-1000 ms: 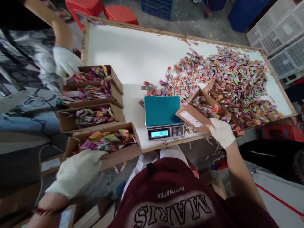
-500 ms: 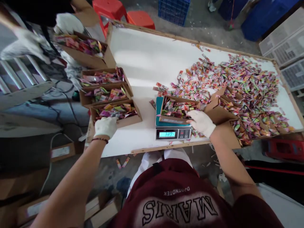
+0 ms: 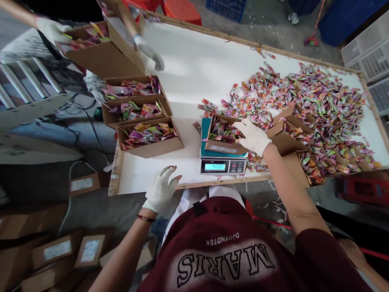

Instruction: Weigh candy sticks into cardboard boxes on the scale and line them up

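A cardboard box full of small printed packets sits a little askew on the teal pan of a digital scale, whose display is lit. My gloved right hand grips the right end of this box, fingers over its rim. In a white glove too, my left hand hovers by the table's front edge, fingers apart and holding nothing. Beyond it, the nearest of the packet-filled boxes at the left is a cardboard box, which it does not touch.
A wide heap of packets covers the table's right side, with more filled boxes in front of it. At the far left a co-worker's gloved hand holds a tilted box. Cartons lie on the floor below.
My left hand has left the nearest left box and moved right and toward me. My right hand has shifted over the box on the scale, turning it slightly. The co-worker's box has been tilted up.
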Available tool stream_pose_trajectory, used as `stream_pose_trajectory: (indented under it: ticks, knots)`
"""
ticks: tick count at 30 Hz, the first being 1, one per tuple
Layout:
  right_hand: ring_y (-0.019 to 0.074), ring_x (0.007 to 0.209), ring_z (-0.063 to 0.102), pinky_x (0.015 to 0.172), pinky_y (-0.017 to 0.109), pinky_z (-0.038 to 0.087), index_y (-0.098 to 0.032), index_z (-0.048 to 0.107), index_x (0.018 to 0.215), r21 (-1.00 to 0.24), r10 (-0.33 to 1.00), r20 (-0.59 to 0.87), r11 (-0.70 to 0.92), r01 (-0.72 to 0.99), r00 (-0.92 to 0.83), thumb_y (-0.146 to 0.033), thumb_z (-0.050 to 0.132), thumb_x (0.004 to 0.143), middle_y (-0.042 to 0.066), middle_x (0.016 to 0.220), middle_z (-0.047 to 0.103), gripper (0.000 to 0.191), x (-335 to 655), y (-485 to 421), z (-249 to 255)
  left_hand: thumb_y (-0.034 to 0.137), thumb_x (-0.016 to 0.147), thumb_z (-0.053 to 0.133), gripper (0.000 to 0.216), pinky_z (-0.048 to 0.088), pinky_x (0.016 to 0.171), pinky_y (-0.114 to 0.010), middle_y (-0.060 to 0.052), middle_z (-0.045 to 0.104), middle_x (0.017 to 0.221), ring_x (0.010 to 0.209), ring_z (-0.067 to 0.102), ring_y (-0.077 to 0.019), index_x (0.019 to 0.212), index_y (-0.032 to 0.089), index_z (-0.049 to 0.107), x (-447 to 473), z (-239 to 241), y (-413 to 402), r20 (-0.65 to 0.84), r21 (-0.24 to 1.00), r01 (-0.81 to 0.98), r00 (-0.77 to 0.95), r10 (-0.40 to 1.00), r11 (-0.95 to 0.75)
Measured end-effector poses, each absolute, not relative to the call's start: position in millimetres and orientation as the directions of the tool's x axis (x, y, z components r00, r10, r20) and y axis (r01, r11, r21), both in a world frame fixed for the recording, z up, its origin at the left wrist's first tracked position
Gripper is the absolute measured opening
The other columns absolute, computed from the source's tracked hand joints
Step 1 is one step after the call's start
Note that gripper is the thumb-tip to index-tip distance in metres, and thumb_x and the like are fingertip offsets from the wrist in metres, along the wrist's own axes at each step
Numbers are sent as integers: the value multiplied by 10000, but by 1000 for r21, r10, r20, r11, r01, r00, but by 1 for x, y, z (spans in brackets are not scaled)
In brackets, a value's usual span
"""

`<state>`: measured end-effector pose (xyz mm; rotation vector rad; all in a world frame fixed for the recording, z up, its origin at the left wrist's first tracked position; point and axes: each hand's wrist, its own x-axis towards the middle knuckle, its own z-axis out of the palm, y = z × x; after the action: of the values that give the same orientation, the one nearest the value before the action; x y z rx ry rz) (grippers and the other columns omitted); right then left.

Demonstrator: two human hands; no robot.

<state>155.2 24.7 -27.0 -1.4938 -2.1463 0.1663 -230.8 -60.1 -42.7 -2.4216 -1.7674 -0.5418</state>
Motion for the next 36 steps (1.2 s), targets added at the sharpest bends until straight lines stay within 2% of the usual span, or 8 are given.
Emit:
stream_pose_trajectory:
  ticks: [5, 9, 15, 20, 24, 30, 33, 36]
  knots:
    - [241, 932, 604, 761, 325, 457, -248, 574, 1301, -185, 833, 239, 544, 818, -500, -203, 569, 861, 94, 1182, 535, 442, 125, 52, -18, 392, 904, 469, 346, 459, 1009, -433, -126, 613, 1255, 1138, 584, -273, 1144, 177, 596, -227, -45, -72, 262, 171, 955, 195, 945, -244]
    - [241, 1003, 587, 837, 318, 447, -179, 664, 1188, -214, 809, 275, 578, 787, -519, -145, 461, 903, 105, 1107, 604, 351, 116, 65, -18, 412, 902, 476, 354, 464, 1008, -440, -124, 622, 1238, 1149, 583, -281, 1141, 184, 603, -223, -44, -75, 249, 170, 955, 198, 948, -244]
    - [243, 1057, 582, 955, 346, 438, -104, 627, 1209, -344, 772, 505, 589, 731, -385, -91, 473, 871, 135, 1129, 648, 371, 148, 51, -21, 414, 902, 477, 372, 475, 1005, -416, -138, 630, 1217, 1134, 595, -269, 1130, 152, 611, -211, -38, -64, 290, 222, 928, 230, 929, -299]
    - [232, 1012, 597, 931, 375, 466, -151, 662, 1092, -454, 627, 779, 585, 672, -19, -180, 462, 900, 98, 1041, 669, 279, 194, 24, -15, 391, 895, 489, 336, 469, 1009, -402, -117, 660, 1161, 1130, 595, -253, 1106, 172, 633, -172, 6, -42, 412, 178, 890, 320, 853, -420]
    - [234, 966, 611, 893, 386, 479, -171, 677, 988, -515, 585, 800, 555, 653, 134, -239, 512, 895, 82, 973, 670, 202, 215, 18, -14, 328, 884, 485, 302, 478, 985, -359, -110, 667, 1148, 1110, 603, -241, 1062, 165, 666, -130, 45, -18, 467, 128, 851, 401, 788, -510]
    - [232, 936, 610, 879, 378, 482, -165, 675, 934, -533, 594, 793, 567, 628, 136, -232, 516, 893, 81, 922, 664, 178, 219, 24, -21, 282, 887, 494, 274, 515, 925, -342, -85, 675, 1141, 1056, 632, -222, 1056, 168, 677, -75, 70, 0, 523, 101, 761, 508, 684, -641]
    - [233, 958, 600, 894, 394, 482, -172, 664, 972, -516, 607, 790, 578, 632, 88, -260, 480, 919, 82, 950, 646, 211, 224, 33, -22, 291, 883, 498, 270, 510, 928, -348, -90, 678, 1126, 1061, 629, -227, 1039, 160, 676, -58, 72, 4, 511, 94, 745, 533, 674, -661]
    - [248, 1051, 565, 943, 454, 464, -187, 608, 1139, -501, 585, 802, 549, 669, 121, -303, 381, 971, 97, 1036, 604, 305, 240, 53, -21, 304, 877, 513, 253, 504, 922, -349, -93, 681, 1104, 1048, 628, -233, 998, 157, 681, -46, 72, 7, 494, 77, 744, 550, 674, -663]
